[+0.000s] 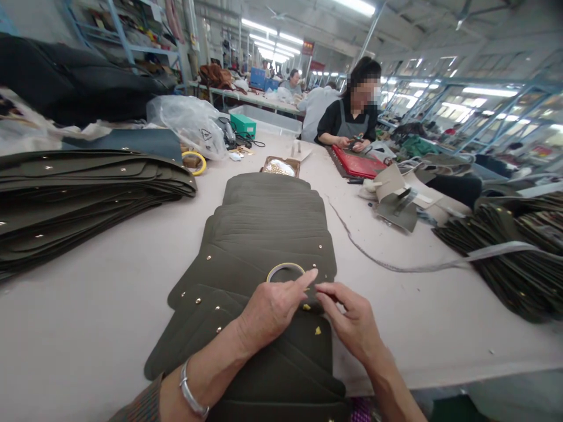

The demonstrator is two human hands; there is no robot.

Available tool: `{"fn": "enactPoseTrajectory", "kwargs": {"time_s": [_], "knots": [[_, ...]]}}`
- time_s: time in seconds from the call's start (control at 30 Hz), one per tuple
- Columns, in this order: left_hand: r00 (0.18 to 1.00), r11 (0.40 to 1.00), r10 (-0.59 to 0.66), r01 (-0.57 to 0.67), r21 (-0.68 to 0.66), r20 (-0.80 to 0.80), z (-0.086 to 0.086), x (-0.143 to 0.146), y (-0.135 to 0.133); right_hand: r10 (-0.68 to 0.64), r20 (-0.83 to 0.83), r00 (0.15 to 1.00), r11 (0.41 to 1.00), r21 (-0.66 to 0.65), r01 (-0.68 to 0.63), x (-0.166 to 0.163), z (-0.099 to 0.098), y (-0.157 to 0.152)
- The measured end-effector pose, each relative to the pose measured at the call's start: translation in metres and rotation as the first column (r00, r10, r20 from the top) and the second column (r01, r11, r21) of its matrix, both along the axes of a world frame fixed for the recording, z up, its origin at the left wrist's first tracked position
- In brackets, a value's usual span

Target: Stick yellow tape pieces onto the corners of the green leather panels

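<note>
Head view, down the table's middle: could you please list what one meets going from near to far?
Left hand and right hand → tape ring → far end of fanned olive panels → box of studs → clear plastic bin.

Stacked olive panels (268, 234), centre: matt, leather-like, fine grain, smooth-cut edges. Studs (207, 257) on them: shiny brass-look metal. Ring (285, 271) on top panel: glossy rim, prob. a tape roll. Table top (88, 316): pale, matt, scuffed. Bangle (191, 395) at 7 o'clock: polished silver-tone metal. Bag (189, 123) at 11 o'clock: clear plastic, crinkled, glossy. Red sheet (358, 164) at 1 o'clock: smooth w/ slight sheen.
</note>
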State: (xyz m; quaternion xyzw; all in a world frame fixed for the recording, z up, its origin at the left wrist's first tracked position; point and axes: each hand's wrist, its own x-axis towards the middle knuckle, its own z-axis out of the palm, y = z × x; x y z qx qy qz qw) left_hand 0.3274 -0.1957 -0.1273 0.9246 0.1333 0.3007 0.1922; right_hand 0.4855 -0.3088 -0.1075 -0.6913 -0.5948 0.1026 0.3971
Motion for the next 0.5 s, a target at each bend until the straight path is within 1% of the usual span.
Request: {"fn": "enactPoseTrajectory", "kwargs": {"time_s": [0.07,0.17,0.23,0.4,0.5], "knots": [[1.0,1.0,-0.009,0.009,0.003,0.019,-0.001,0.0,0.001,0.074,0.039,0.996,0.993,0.088,-0.077,-0.005,0.0,0.003],[1.0,1.0,-0.003,0.003,0.008,0.008,-0.003,0.001,0.002,0.139,0.103,0.985,0.978,0.14,-0.152,-0.009,-0.003,0.006],[1.0,1.0,0.003,-0.003,0.009,-0.007,-0.004,0.001,0.003,0.145,0.121,0.982,0.975,0.149,-0.162,-0.009,-0.005,0.008],[0.999,1.0,0.008,-0.007,0.012,-0.053,-0.005,0.001,0.002,0.112,0.115,0.987,0.981,0.142,-0.128,-0.004,-0.007,0.01],[0.998,1.0,-0.005,0.005,0.012,-0.06,-0.005,0.001,0.0,0.137,0.14,0.981,0.98,0.125,-0.155,-0.004,-0.006,0.012]]}}
